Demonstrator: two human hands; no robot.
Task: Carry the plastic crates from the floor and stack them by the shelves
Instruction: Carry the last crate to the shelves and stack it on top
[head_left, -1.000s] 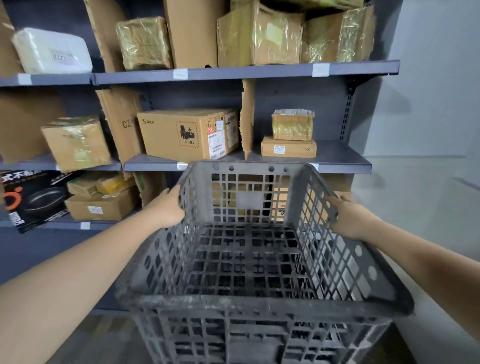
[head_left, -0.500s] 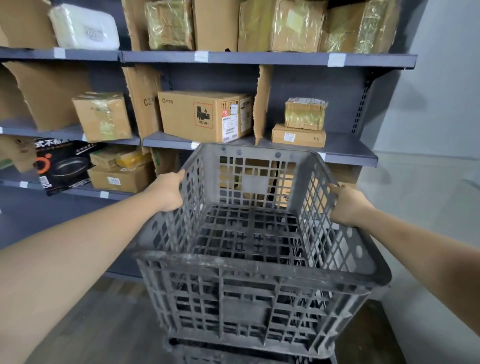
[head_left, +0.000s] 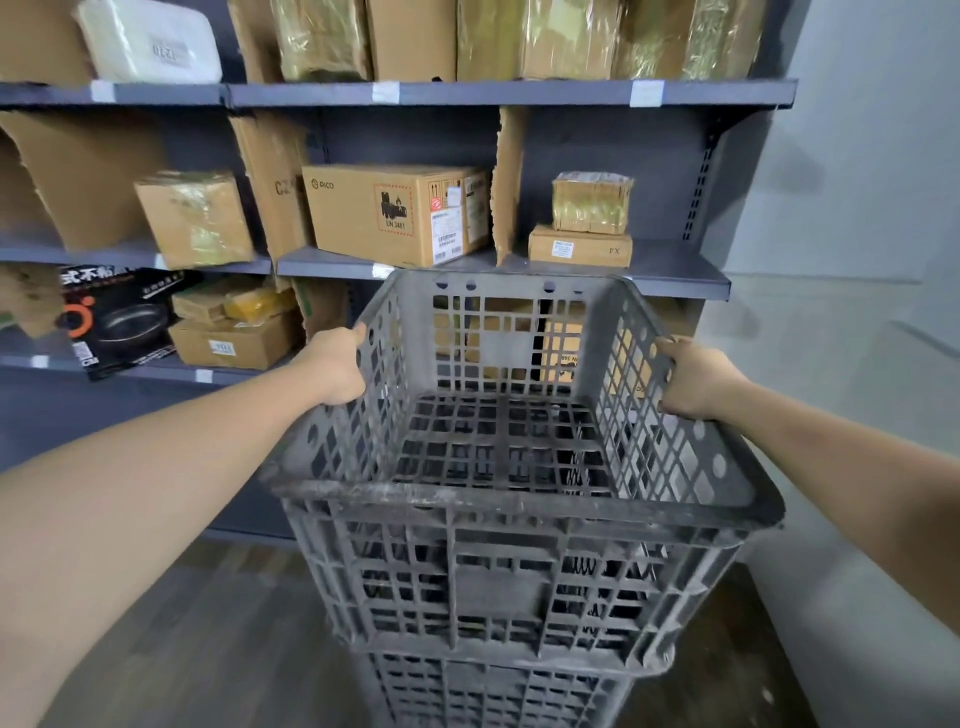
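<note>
A dark grey latticed plastic crate fills the middle of the view, held in front of the shelves. My left hand grips its left rim and my right hand grips its right rim. Directly beneath it stands a second grey crate on the floor; the upper crate sits on or just above it, and I cannot tell if they touch.
Grey metal shelves hold several cardboard boxes, among them a large PICO box and a black pan box. A white wall closes the right side. Dark wooden floor lies to the left of the crates.
The crate in my hands has gone down and away from me toward the shelves, and the second crate beneath it has come into view.
</note>
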